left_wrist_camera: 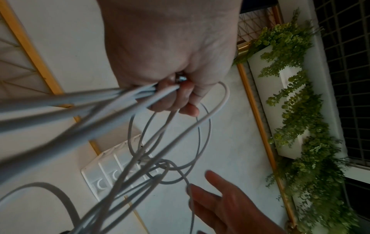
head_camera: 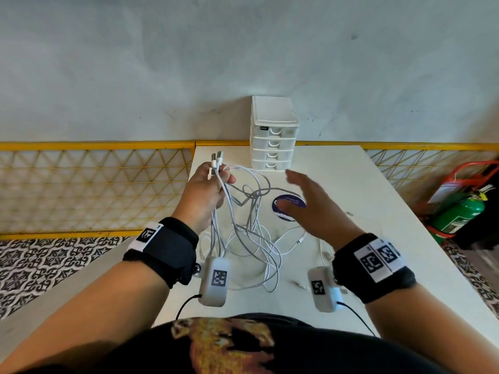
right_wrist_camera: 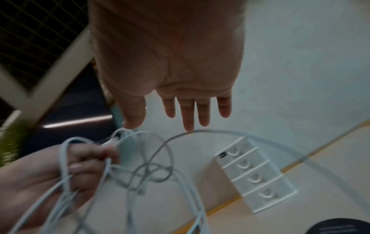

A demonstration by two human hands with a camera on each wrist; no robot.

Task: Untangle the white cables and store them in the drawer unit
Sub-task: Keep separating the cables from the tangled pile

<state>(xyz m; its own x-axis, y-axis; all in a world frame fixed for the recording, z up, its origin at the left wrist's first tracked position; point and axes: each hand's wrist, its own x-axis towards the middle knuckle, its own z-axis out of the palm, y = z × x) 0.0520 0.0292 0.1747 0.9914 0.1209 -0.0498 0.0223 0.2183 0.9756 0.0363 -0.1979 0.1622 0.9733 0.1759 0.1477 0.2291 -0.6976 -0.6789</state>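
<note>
Both hands are raised over the table (head_camera: pixel 351 184) in the head view: the left hand (head_camera: pixel 208 193) is fisted round a bunch of white cables (head_camera: pixel 251 233) just below their USB plugs (head_camera: pixel 216 159), which stick up out of the fist, while the right hand (head_camera: pixel 310 206) hangs flat with its fingers spread, holding nothing, beside the hanging strands. Below the fist the cables fall in crossed loops and pile on the tabletop; a round dark sticker (head_camera: pixel 289 206) lies under the right palm, and the white drawer unit (head_camera: pixel 274 134) stands at the far edge against the wall, all four drawers closed. From the left wrist, the fingers (left_wrist_camera: pixel 180 98) curl tightly over several strands, and a knot (left_wrist_camera: pixel 162 167) of wound loops hangs below, with the open right hand (left_wrist_camera: pixel 226 204) close beside one strand. From the right wrist, the straight fingertips (right_wrist_camera: pixel 188 120) sit just above an arching strand, the left hand (right_wrist_camera: pixel 84 163) grips its bundle, and the knot (right_wrist_camera: pixel 152 175) shows between them. These cables look light, limp and smooth, so they will likely slide rather than resist; I judge the stiff plug ends the surest hold, feeding one end back through the knot instead of pulling it tighter.
</note>
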